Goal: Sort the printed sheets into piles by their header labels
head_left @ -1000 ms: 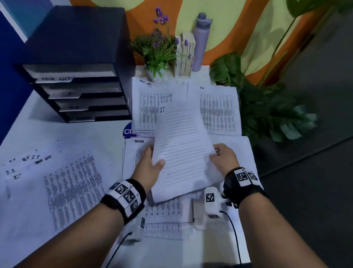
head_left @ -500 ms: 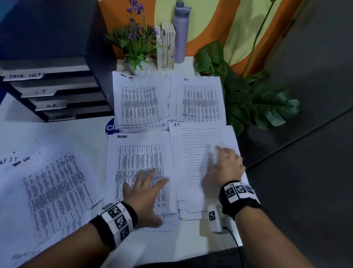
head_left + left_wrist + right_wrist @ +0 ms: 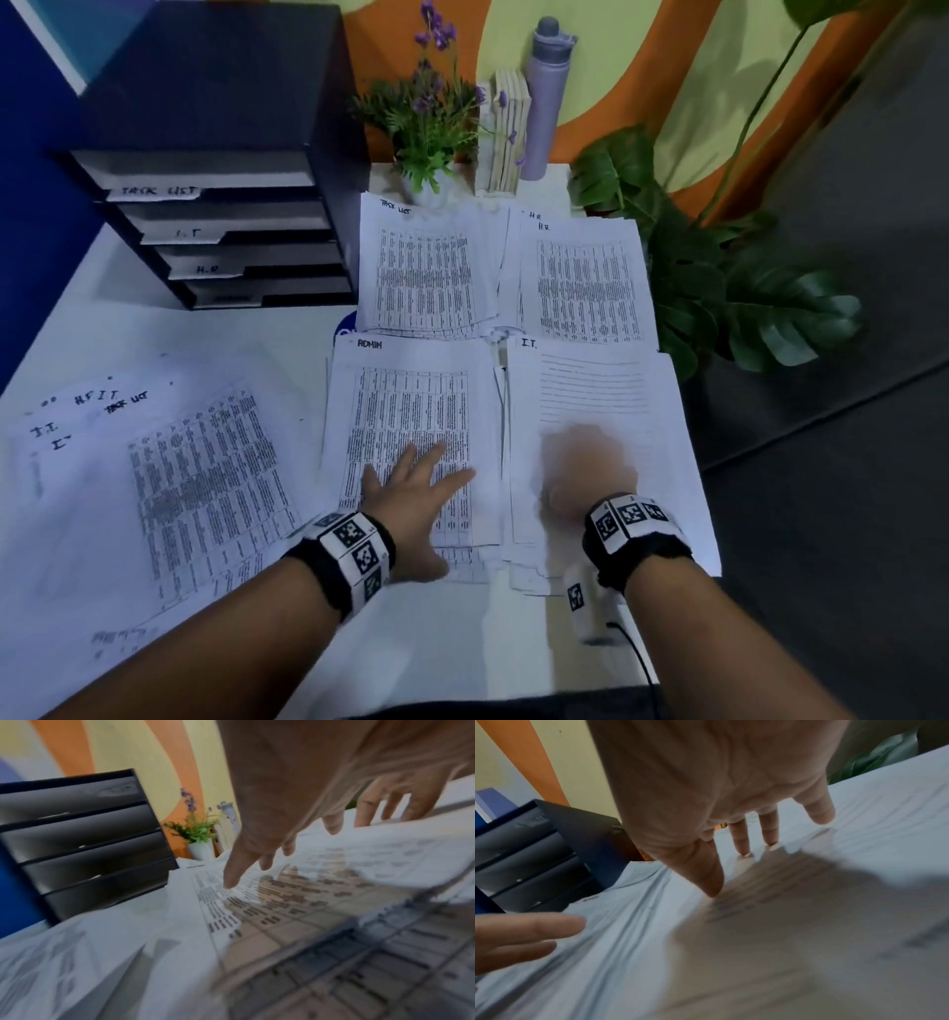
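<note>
Four sorted piles lie on the white table (image 3: 287,329): TASK LIST pile (image 3: 423,272), H.R pile (image 3: 585,282), ADMIN pile (image 3: 411,406) and I.T pile (image 3: 595,390). A loose spread of unsorted sheets (image 3: 154,473) covers the table's left side. My left hand (image 3: 411,483) lies flat with spread fingers on the lower part of the ADMIN pile (image 3: 282,892). My right hand (image 3: 585,473), blurred by motion, hovers with straight fingers (image 3: 741,839) just over the I.T pile (image 3: 859,821), holding nothing.
A black drawer unit (image 3: 221,169) with labelled trays stands at the back left. A potted purple-flowered plant (image 3: 426,118), a few upright books (image 3: 508,139) and a lilac bottle (image 3: 544,97) line the back edge. Large green leaves (image 3: 719,288) reach in beside the right edge.
A second ago both hands held an I.T sheet in the air. It now lies on the I.T pile, the left hand rests on the ADMIN pile, and the right hand is pulling back.
</note>
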The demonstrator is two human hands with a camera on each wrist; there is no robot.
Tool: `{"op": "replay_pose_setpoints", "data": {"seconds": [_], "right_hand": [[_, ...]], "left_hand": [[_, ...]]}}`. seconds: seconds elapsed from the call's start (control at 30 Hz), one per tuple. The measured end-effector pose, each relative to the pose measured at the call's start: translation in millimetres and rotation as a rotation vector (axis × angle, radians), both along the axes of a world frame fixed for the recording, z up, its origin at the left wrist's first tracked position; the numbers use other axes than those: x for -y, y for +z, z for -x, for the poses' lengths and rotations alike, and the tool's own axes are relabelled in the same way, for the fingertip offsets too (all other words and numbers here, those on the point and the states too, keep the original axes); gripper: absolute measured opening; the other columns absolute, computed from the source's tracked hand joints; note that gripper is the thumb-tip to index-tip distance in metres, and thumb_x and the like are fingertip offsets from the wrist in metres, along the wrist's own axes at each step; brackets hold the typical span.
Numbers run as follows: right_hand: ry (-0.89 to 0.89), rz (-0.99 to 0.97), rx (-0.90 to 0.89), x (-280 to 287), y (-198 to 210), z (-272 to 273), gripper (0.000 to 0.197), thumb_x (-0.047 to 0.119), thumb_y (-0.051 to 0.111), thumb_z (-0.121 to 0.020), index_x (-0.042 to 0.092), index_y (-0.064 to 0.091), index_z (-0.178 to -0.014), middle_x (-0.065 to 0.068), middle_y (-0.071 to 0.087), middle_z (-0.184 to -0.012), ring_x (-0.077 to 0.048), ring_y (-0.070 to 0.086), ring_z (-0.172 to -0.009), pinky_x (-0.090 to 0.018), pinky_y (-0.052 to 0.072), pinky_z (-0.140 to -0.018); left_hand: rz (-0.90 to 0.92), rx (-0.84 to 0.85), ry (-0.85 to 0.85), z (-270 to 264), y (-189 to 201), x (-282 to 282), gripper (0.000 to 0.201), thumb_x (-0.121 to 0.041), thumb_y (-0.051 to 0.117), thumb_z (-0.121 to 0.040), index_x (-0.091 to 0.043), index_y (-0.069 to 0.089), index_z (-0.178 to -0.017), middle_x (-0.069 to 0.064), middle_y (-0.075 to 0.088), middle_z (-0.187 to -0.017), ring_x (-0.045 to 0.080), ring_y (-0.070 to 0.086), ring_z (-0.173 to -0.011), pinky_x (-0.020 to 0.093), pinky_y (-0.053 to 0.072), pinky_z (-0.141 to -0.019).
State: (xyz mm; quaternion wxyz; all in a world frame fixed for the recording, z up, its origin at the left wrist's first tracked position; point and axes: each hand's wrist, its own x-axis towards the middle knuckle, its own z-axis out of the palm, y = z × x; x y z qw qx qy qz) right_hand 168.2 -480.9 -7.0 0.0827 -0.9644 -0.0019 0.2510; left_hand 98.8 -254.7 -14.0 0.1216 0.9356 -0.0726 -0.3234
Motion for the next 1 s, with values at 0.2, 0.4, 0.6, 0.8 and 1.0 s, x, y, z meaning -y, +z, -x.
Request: {"op": "replay_pose_setpoints", "data": {"seconds": [0.2,0.4,0.6,0.8,1.0], "right_hand": [[0.080,-0.144,0.124,-56.5,5.5,-7.6,0.047,0.021,0.050,-0.088,0.023,0.046,-0.135,-0.005,0.041,-0.137,-0.028,0.039,-0.124,-0.040,0.040,-0.100],[0.273,-0.528,0.023,-160.5,13.3,13.9,0.023,0.007,0.053,-0.088,0.009,0.068,-0.104,-0.006,0.056,-0.098,-0.028,0.058,-0.098,-0.031,0.045,-0.092],[0.336,-0.516,0.023,-243.1,4.7,35.5,0.031,0.020,0.051,-0.093,0.010,0.064,-0.120,-0.015,0.057,-0.116,-0.031,0.059,-0.102,-0.028,0.046,-0.091],[0.197,-0.467,-0.063,-291.6,-5.5,41.9,0.050,0.017,0.061,-0.087,0.008,0.043,-0.132,-0.015,0.050,-0.121,-0.032,0.055,-0.109,-0.023,0.041,-0.083],[-0.052,-0.560,0.013,-303.5,-8.1,52.8,0.047,0.007,0.053,-0.085,0.018,0.043,-0.130,-0.008,0.060,-0.092,-0.026,0.060,-0.074,-0.019,0.041,-0.053]], "left_hand": [[0.216,0.293,0.421,17.8,10.4,-53.4,0.074,-0.042,0.060,-0.089,-0.034,0.020,-0.151,-0.005,0.014,-0.161,0.017,0.014,-0.147,0.051,0.016,-0.119],[-0.044,0.338,1.062,53.5,-12.8,-186.9,0.073,-0.031,0.063,-0.089,-0.008,0.029,-0.150,0.019,0.032,-0.151,0.036,0.036,-0.136,0.044,0.033,-0.113],[-0.258,0.066,1.217,101.0,-19.6,-255.9,0.120,-0.059,0.082,-0.062,-0.004,0.020,-0.149,0.023,0.035,-0.146,0.036,0.034,-0.136,0.042,0.037,-0.109],[-0.131,0.038,1.108,120.9,-33.5,-264.8,0.127,-0.052,0.087,-0.058,-0.011,0.014,-0.153,0.016,0.029,-0.150,0.031,0.031,-0.139,0.039,0.030,-0.114],[0.028,0.153,1.107,127.7,-34.0,-275.8,0.078,-0.033,0.072,-0.082,-0.019,0.033,-0.148,0.010,0.038,-0.147,0.028,0.039,-0.133,0.041,0.036,-0.110]]}}
